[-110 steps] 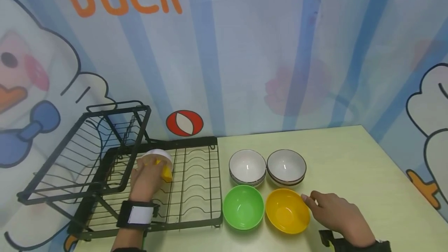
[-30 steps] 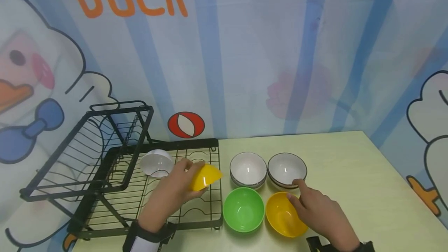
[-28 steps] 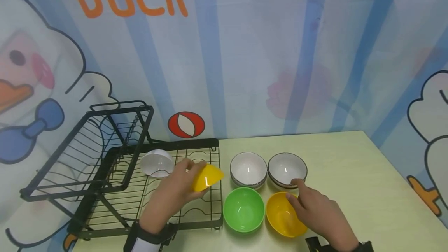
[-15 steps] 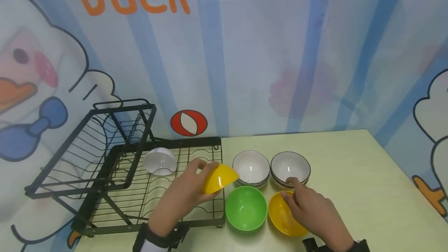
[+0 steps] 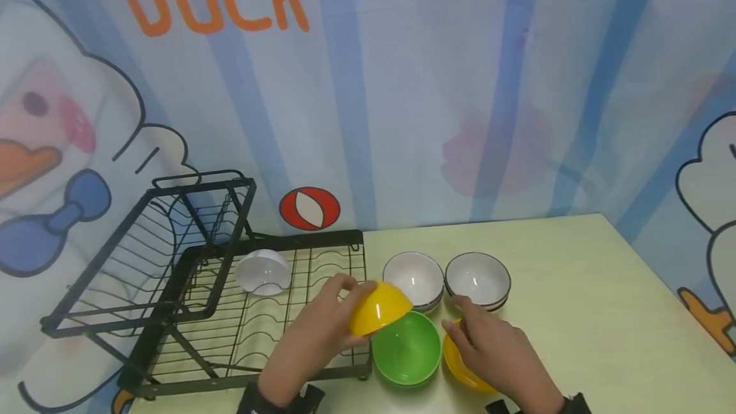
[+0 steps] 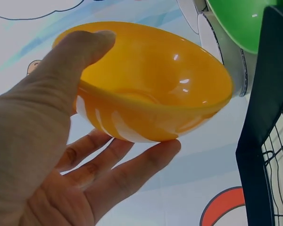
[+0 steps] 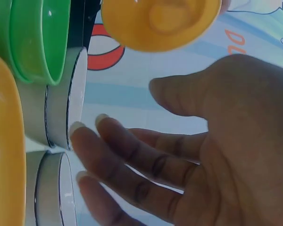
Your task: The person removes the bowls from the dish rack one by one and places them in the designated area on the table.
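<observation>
My left hand [image 5: 322,328] holds a yellow bowl [image 5: 381,307] tilted in the air, overlapping the green bowl [image 5: 406,351] in the head view. In the left wrist view the thumb lies inside the held bowl's rim and the fingers [image 6: 132,172] support it from outside. My right hand [image 5: 497,353] hovers over another yellow bowl [image 5: 464,370], partly covering it. The right wrist view shows its fingers [image 7: 137,172] spread loosely with nothing between them. Green bowls [image 7: 30,37] are nested in a stack beside it.
Behind the coloured bowls stand two stacks of dark-rimmed white bowls [image 5: 411,276], [image 5: 477,276] on the table [image 5: 581,299]. At left is a black two-tier dish rack [image 5: 230,383] with a white bowl [image 5: 263,271] tipped on its side. A printed curtain [image 5: 402,114] hangs behind.
My left hand has taken the yellow bowl from beside the white bowl in the rack and carried it right. My right hand has shifted left over the lower yellow bowl.
</observation>
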Demonstrator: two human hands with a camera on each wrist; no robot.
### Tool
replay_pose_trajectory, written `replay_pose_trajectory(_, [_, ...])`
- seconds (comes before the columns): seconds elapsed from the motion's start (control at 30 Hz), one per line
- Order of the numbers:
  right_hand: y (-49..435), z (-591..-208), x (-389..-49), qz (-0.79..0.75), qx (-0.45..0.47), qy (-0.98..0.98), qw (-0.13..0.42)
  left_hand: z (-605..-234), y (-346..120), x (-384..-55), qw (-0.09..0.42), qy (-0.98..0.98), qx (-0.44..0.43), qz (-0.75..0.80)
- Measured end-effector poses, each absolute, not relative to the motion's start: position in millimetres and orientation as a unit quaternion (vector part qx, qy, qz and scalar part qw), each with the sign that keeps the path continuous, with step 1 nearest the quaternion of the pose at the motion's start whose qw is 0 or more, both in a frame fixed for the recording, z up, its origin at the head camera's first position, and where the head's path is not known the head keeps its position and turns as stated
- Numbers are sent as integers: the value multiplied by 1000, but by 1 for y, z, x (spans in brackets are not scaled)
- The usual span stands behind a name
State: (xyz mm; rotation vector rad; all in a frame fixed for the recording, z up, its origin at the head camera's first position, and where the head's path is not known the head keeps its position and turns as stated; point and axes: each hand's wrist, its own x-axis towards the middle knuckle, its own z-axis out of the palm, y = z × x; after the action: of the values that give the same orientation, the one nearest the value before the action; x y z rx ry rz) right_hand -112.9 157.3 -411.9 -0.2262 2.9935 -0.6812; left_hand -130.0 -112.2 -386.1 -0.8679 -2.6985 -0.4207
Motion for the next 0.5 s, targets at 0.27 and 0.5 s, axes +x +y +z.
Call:
replay_pose_trajectory(0.27, [147,-413,-113,-236,-79,969,17,-391,-107,-126,117,-931,-305,-166])
replay_pose_trajectory(0.5, [142,-415,-115,-237,-72,968,28,-395,-105,-121,96,-926,-307,-199])
